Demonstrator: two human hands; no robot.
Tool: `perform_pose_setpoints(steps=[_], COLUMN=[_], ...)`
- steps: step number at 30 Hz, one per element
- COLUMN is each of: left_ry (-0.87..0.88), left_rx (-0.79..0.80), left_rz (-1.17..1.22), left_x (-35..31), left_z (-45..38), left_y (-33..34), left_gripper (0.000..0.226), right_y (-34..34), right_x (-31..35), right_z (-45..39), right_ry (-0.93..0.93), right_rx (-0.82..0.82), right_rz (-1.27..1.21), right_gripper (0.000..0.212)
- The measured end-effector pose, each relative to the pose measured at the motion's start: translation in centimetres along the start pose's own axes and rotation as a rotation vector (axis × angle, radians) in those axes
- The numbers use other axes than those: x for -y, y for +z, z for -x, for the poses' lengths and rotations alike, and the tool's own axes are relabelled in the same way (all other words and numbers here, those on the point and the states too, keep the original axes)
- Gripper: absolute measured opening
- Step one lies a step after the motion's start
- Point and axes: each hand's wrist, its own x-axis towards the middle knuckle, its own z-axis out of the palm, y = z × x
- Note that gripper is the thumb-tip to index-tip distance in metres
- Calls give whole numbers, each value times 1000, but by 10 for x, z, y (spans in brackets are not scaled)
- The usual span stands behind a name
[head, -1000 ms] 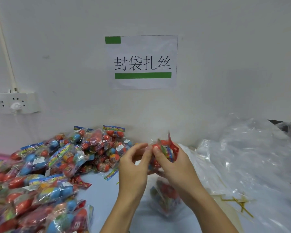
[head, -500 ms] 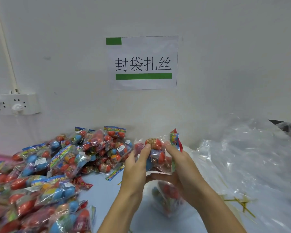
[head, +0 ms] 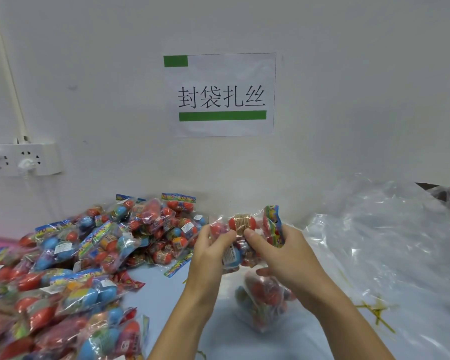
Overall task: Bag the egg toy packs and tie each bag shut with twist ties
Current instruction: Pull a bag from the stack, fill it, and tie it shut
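Hands meet at the centre of the frame, both gripping one crinkly clear-plastic egg toy pack point(head: 240, 236) filled with red and blue plastic eggs and topped by a multicoloured card header. The left hand point(head: 210, 252) curls its fingers round the pack's left side; the right hand point(head: 283, 255) pinches the right side by the header, thumb pressed on the front.

Just below them, on the pale blue table point(head: 166, 289), lies a thin transparent bag point(head: 263, 302) that already holds some red eggs, its mouth hidden under the right wrist. A large heap of loose egg toy packs point(head: 89, 255) fills the lower left of the frame. A crumpled clear plastic sheet point(head: 374, 242) spreads across the right side, with thin yellow twist ties point(head: 374, 310) scattered on it at lower right.

Risks, as I judge them: the slick film could slip from so light a pinch and drop the pack back onto the table. Pushing it into a bag whose mouth is not held open could bunch the film or tear it. The ties lie well apart from the bag, so letting go to reach them could let the contents spill out.
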Motion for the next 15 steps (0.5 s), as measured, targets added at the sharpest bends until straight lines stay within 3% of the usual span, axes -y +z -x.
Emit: perform_pose_setpoints(steps=[4, 8, 13, 15], left_ry=[-39, 92, 299, 338], left_rx=[-80, -263, -219, -198], left_rz=[34, 35, -123, -188], left_x=[1, 3, 2, 4], left_z=[-1, -3, 2, 5], left_y=[2, 7, 13, 18], left_gripper=[32, 34, 35, 37], right_y=[6, 12, 16, 21], right_x=[1, 2, 0, -3], right_z=[3, 5, 3, 3], right_ry=[-69, -124, -52, -43], right_rx=[41, 111, 91, 48], right_rz=[44, 52, -193, -232], right_gripper=[6, 5, 61, 61])
